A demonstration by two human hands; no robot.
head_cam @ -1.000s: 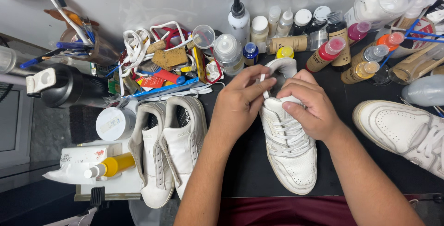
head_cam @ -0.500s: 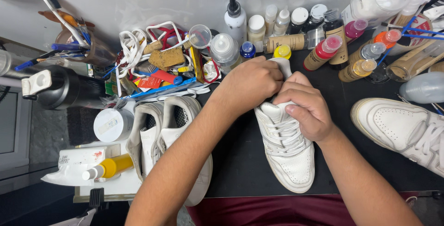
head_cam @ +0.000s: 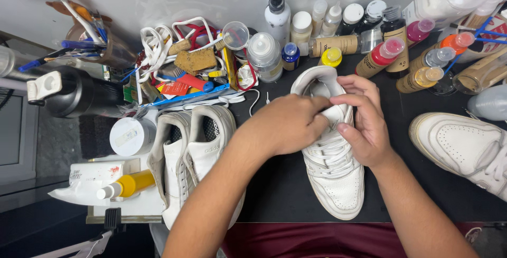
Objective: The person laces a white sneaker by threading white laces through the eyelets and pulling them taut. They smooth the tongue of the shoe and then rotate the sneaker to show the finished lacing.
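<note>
At the far left of the worktop (head_cam: 285, 189) sit a black bottle (head_cam: 74, 92) on its side, a round white tub (head_cam: 132, 135) and a yellow bottle (head_cam: 127, 184). Just right of them lies a pair of white sneakers (head_cam: 190, 152), side by side and touching, toes toward you.

Your left hand (head_cam: 282, 126) lies over the tongue and upper laces of the white sneaker (head_cam: 332, 173) in the middle of the worktop, heel away from you and toe near your lap. Its grip is closed on the tongue area, thumb and fingers pinched together on the shoe's upper. Your right hand (head_cam: 364, 121) cups the shoe's collar from the other side, fingers curled over the rim and thumb pressed on the laces, so that grip is clamped on the shoe too.

The sneaker looks light, with a soft, yielding upper and a stiffer sole; steady it by the collar and sides, not by the laces.

Behind stand rows of small bottles (head_cam: 369, 41), and at the right edge lies another white sneaker (head_cam: 465, 147), well apart.
</note>
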